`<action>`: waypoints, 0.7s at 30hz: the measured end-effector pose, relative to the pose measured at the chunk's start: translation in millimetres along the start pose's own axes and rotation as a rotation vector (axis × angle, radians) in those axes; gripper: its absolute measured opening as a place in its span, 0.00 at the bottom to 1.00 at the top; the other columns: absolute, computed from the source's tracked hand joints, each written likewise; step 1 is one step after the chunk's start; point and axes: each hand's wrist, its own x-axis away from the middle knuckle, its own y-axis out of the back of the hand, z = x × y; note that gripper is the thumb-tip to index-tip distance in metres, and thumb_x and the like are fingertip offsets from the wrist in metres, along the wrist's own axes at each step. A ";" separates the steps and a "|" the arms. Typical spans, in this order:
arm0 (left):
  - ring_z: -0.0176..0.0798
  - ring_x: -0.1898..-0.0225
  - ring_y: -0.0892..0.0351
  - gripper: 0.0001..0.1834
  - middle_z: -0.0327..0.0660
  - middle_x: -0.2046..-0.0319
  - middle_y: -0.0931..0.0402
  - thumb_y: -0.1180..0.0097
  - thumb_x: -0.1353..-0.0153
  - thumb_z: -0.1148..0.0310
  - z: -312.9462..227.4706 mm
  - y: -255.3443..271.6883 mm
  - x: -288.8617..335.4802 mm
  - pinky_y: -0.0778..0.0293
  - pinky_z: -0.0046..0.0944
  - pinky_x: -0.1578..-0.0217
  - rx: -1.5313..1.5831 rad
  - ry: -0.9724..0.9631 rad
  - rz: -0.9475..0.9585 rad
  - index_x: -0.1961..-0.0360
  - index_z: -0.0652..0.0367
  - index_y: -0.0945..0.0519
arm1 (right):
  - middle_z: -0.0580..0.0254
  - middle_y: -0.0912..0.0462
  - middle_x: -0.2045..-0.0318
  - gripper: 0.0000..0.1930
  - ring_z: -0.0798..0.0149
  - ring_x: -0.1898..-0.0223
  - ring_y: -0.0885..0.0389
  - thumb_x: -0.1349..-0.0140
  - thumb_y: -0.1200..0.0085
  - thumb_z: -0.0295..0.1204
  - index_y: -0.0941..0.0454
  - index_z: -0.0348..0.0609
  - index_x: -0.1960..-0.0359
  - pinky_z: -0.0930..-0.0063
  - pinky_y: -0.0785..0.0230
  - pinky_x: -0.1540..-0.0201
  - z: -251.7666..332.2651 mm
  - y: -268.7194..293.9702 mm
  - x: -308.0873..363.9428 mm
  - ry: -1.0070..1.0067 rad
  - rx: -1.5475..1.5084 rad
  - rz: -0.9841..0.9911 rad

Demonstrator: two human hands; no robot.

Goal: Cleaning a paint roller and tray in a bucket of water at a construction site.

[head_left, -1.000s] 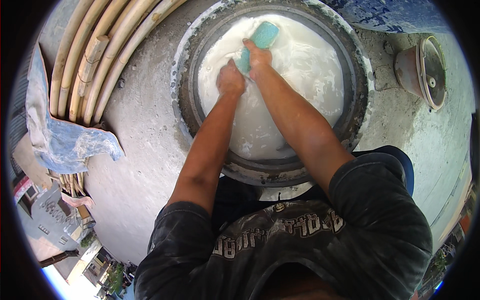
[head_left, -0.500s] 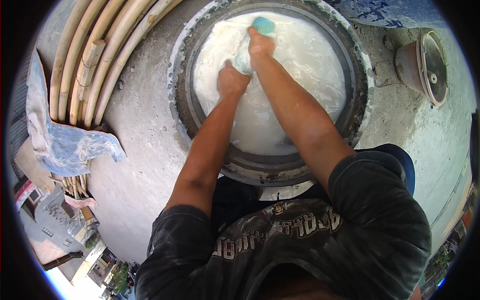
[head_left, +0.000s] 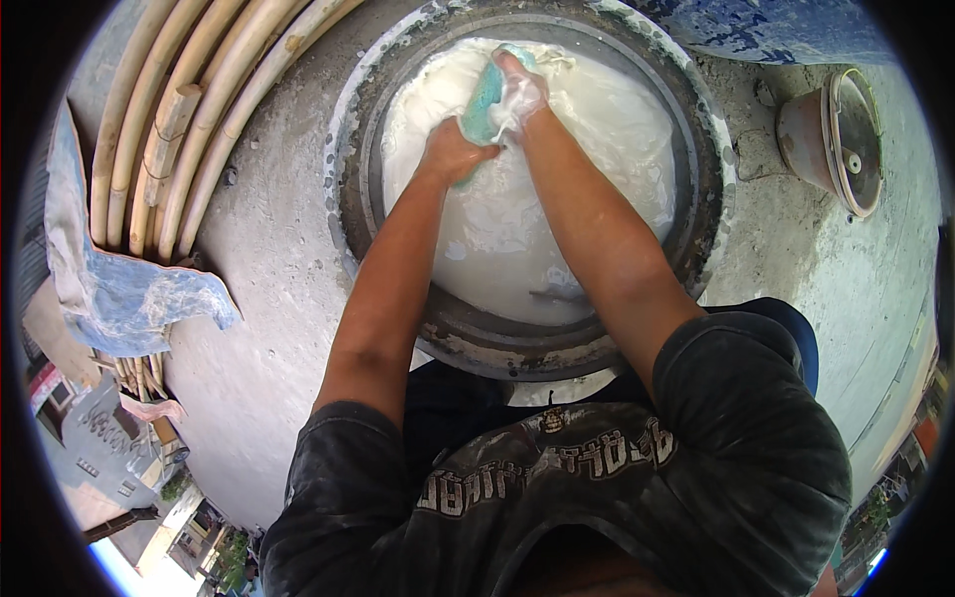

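A round dark basin (head_left: pixel 383 261) with a pale, chipped outer rim holds milky white liquid (head_left: pixel 587 199). Near its far left side, a long teal sponge (head_left: pixel 483 104), wet and porous, stretches between my two hands. My left hand (head_left: pixel 456 152) grips the near end, its thumb pointing right, and a bit of teal shows below it. My right hand (head_left: pixel 521 98) closes round the far end, with white liquid running over its fingers. Some fingertips are hidden behind the sponge.
Several bamboo poles (head_left: pixel 214 109) lie at the far left, beside a whitish-blue sheet (head_left: pixel 149 298). To the right a stained bucket (head_left: pixel 811 139) lies tipped over on the concrete floor (head_left: pixel 269 368). A blue, flecked surface (head_left: pixel 786 25) stands at the far right.
The sponge, mostly under the liquid before, is now lifted and plainly visible between my hands. My left hand has turned and shifted slightly left; liquid now streams off my right hand.
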 end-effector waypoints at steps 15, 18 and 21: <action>0.55 0.57 0.20 0.31 0.56 0.59 0.21 0.34 0.56 0.60 -32.6 -21.4 13.7 0.28 0.47 0.54 -0.101 0.219 -0.268 0.50 0.62 0.26 | 0.53 0.18 0.65 0.19 0.57 0.64 0.20 0.48 0.39 0.36 0.22 0.36 0.57 0.60 0.27 0.60 -17.6 0.1 -22.5 -0.002 0.038 -0.023; 0.53 0.57 0.20 0.29 0.54 0.59 0.21 0.36 0.53 0.64 -28.0 -36.3 18.2 0.28 0.46 0.55 -0.206 0.404 -0.446 0.49 0.62 0.28 | 0.53 0.20 0.65 0.26 0.56 0.66 0.23 0.53 0.36 0.36 0.27 0.39 0.52 0.62 0.30 0.62 -19.1 -24.6 -13.2 0.204 0.531 -0.401; 0.52 0.56 0.21 0.27 0.54 0.58 0.21 0.36 0.53 0.68 -21.6 -30.6 18.1 0.28 0.46 0.54 -0.196 0.274 -0.508 0.50 0.63 0.28 | 0.52 0.21 0.59 0.29 0.54 0.60 0.22 0.49 0.37 0.35 0.33 0.42 0.46 0.61 0.28 0.58 -20.9 -21.1 -3.9 0.197 0.280 -0.251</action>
